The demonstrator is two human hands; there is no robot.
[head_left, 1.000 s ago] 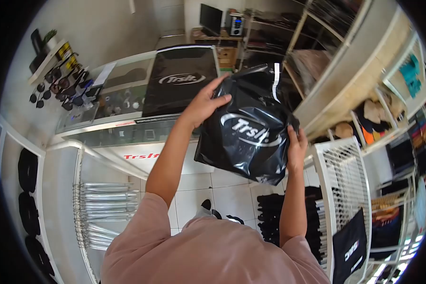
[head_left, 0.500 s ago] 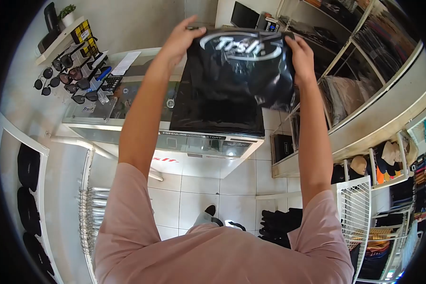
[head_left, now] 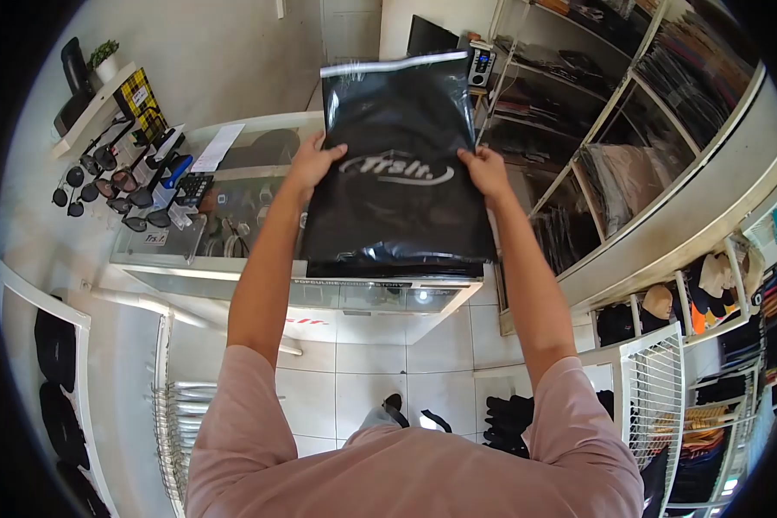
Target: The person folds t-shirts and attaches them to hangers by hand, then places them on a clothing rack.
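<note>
A glossy black plastic packaging bag [head_left: 397, 211] with a white oval logo lies spread out over the end of the glass display counter [head_left: 268, 281]. Its far edge carries a whitish strip and points away from me. My left hand [head_left: 312, 164] pinches the bag's left edge, thumb on top beside the logo. At the opposite edge my right hand [head_left: 487, 171] grips it the same way. The fingers under both edges are mostly hidden. More black plastic shows beneath the bag's near end.
Sunglasses on a rack [head_left: 116, 186], a calculator [head_left: 193, 190] and a paper sheet [head_left: 218, 147] stand on the counter's left. Shelves of packed clothes [head_left: 626, 177] line the right. A wire rack [head_left: 656, 393] is close to my right elbow, hangers [head_left: 194, 414] to my left.
Both hands have come down and nearer with the bag, from holding it up over the counter to laying it flat. The logo now faces up, and the whitish far edge shows.
</note>
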